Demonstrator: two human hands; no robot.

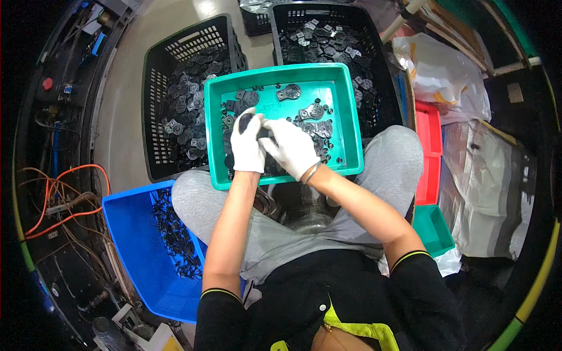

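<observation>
Both hands wear white gloves and meet over the left half of a green tray. My left hand is closed around a black plastic part, whose dark face shows between the fingers. Against it, the fingertips of my right hand are pinched together; whatever they grip is too small or hidden to make out. In the tray lie several flat black parts with a rounded end, one a black plate near the far wall. Small round black pieces are scattered among them. My gloves cover part of the tray's contents.
Beyond the tray stand two black crates of similar black parts. A blue bin with thin black pieces sits at left, near an orange cable. Red bins, a small green bin and plastic bags are at right.
</observation>
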